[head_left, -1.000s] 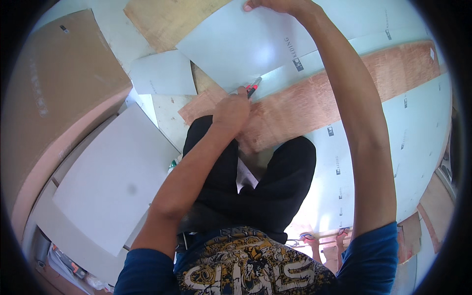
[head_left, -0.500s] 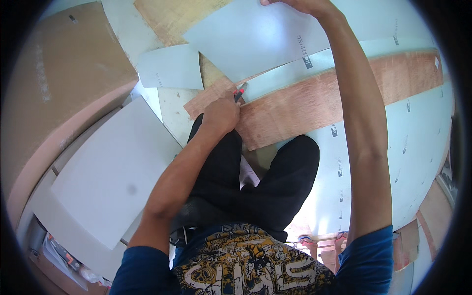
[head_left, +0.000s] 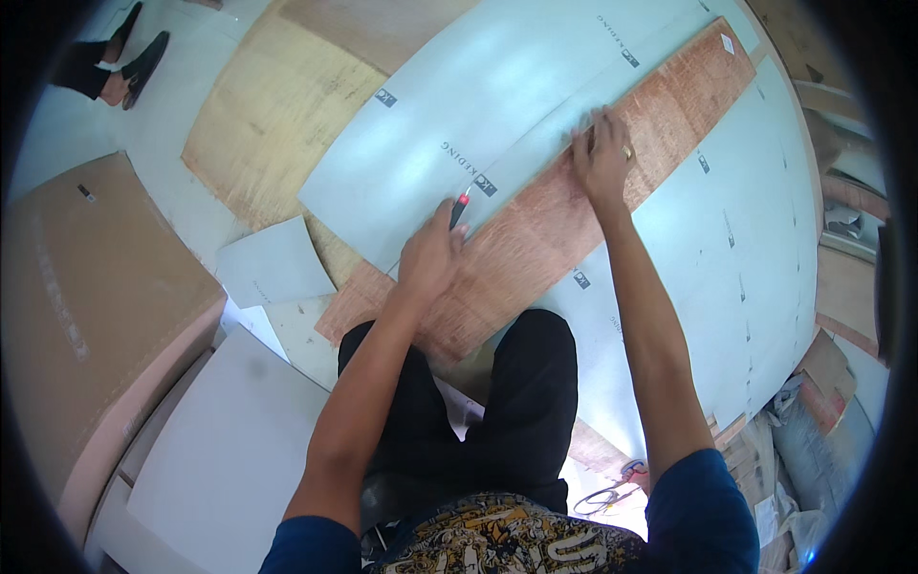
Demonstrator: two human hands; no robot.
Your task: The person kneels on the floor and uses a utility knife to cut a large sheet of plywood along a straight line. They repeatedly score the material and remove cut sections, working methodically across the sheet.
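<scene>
My left hand (head_left: 430, 249) is closed on a black-and-red utility knife (head_left: 459, 209), its blade tip over the pale printed sheet (head_left: 387, 153) beside a long reddish plywood strip (head_left: 674, 105). My right hand (head_left: 601, 163) is on that strip near its far edge, fingers bent, apart and slightly blurred. The strip lies diagonally in front of my knees, with another pale sheet (head_left: 712, 316) on its near right side. A small pale offcut (head_left: 273, 263) sits left of the knife, partly over yellowish plywood (head_left: 249, 115).
A large brown carton (head_left: 96, 306) and stacked white panels (head_left: 220, 450) stand at my left. A co-worker's shoes (head_left: 143, 72) and dark trouser legs show at upper left. Board offcuts and plastic wrap (head_left: 784, 478) crowd the right side.
My right hand has moved down from the upper sheet onto the plywood strip. My left hand still holds the knife. The view has shifted, bringing a co-worker's feet into sight at upper left.
</scene>
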